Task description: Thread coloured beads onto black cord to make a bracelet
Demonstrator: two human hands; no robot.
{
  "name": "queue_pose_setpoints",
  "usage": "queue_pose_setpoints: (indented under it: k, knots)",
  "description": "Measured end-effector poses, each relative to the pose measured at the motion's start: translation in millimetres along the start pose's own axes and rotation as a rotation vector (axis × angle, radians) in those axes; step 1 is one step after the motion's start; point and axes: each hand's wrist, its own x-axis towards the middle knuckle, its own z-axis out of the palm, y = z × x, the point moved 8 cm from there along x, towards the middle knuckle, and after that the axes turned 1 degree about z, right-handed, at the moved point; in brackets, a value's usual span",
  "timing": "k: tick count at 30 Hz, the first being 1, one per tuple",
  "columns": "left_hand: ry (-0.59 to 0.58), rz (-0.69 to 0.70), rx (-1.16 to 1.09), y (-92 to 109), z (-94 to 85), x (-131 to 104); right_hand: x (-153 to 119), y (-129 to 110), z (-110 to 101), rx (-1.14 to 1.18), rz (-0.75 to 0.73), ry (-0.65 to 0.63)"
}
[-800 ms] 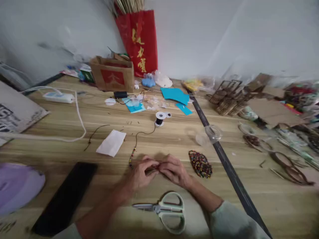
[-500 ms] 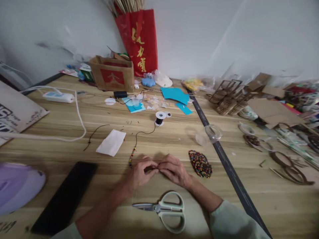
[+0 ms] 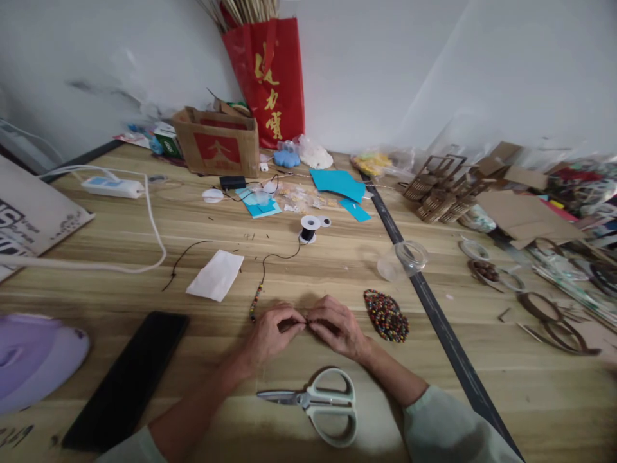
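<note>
"What has moved since half a second ago, in the head view?"

"Only our hands, slightly: the thumbs and forefingers of our left hand (image 3: 272,331) and right hand (image 3: 337,326) arch a little wider, while the tips meet in nearly the same spot."

"Are they pinching something?"

"Yes, both pairs of tips close on a dark speck (image 3: 307,320). It is too small for us to tell bead from cord, and our other fingers curl away, partly hidden."

"Where is the beaded cord (image 3: 256,300)?"

"Just beyond the left fingers, to their left. Its beaded end drops from sight by that hand, so we can't tell whether it reaches our fingertips. Its bare black length curves to the spool (image 3: 308,234), straight beyond our fingers."

"And around them?"

"Right of the right fingers lies a coil of beads (image 3: 387,315), too tangled for us to count its strands. Nearer us than the fingers are the scissors (image 3: 303,400), blades pointing left. Well left of the fingers, a purple object (image 3: 38,363) is cut off by the edge; we can't name it. Far beyond the fingers, the stalks (image 3: 250,11) in the red bag (image 3: 286,83) are cut off above."
</note>
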Motion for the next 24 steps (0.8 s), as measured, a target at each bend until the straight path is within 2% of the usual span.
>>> queue_pose_setpoints:
  k: [6, 10, 15, 24]
  knots:
    - [-0.003, 0.01, -0.032, -1, 2.1, 0, -1, 12, -8, 0.06, 0.161, 0.083]
    - [-0.019, 0.001, -0.032, -2, 2.5, 1, -2, 16, -8, 0.06, 0.231, 0.07]
    - [-0.046, -0.039, 0.004, -2, 3.4, 1, -2, 9, -11, 0.05, 0.238, 0.034]
    - [-0.056, -0.08, 0.009, -3, 3.3, 1, -19, 0, -17, -0.019, 0.168, 0.083]
